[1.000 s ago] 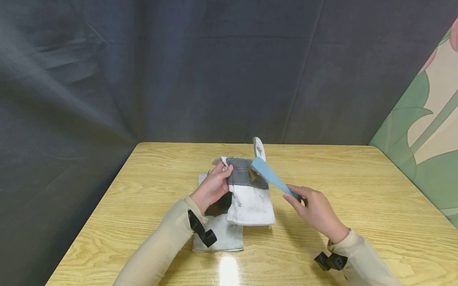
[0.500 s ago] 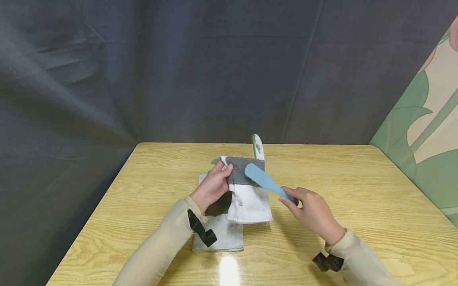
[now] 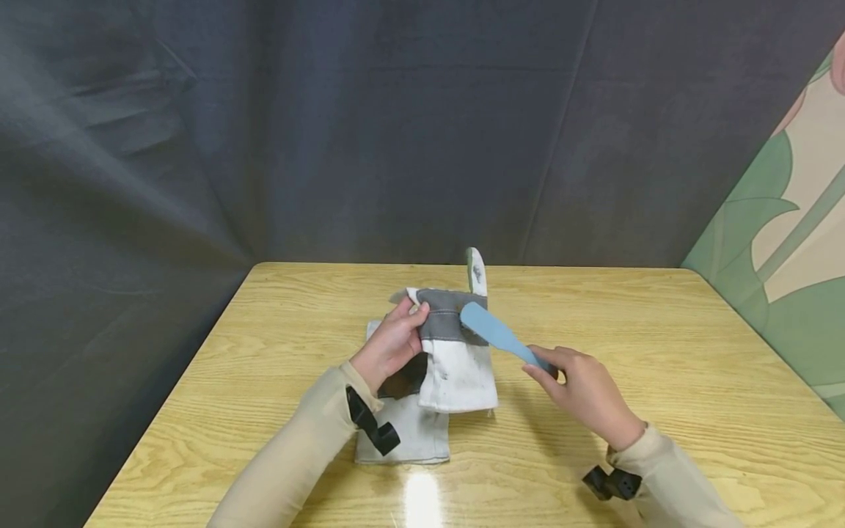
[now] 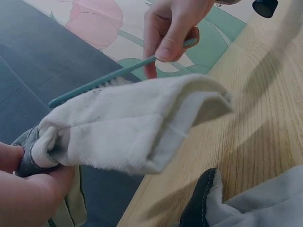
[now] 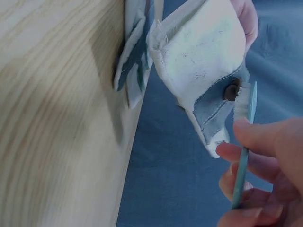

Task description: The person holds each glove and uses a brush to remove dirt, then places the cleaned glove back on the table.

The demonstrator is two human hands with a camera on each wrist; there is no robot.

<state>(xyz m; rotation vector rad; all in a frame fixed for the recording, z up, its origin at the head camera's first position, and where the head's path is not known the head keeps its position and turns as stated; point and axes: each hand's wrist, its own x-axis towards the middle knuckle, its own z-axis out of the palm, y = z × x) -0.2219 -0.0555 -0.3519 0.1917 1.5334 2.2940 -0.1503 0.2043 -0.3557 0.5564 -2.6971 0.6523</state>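
Note:
My left hand [image 3: 394, 346] grips a white work glove [image 3: 460, 378] by its grey band, holding it above the table. One finger of the glove sticks up at the far end, and its cuff hangs toward me. My right hand [image 3: 587, 390] holds a blue brush [image 3: 495, 332] by the handle. White bristles [image 5: 242, 100] lie against the grey band, beside a dark brown stain [image 5: 231, 92] in the right wrist view. A second glove [image 3: 404, 438] with a brown-stained dark patch lies on the table under my left hand, partly hidden by it and the held glove.
The wooden table [image 3: 660, 352] spreads out on both sides of the hands. A dark curtain [image 3: 422, 132] hangs behind and to the left of it. At the right stands a wall with a leaf and flower pattern [image 3: 772, 257]. Each wrist wears a black camera.
The brush has moved left across the grey band, then slightly back to the right. The held glove's cuff has swung a little left. My left hand stays in place.

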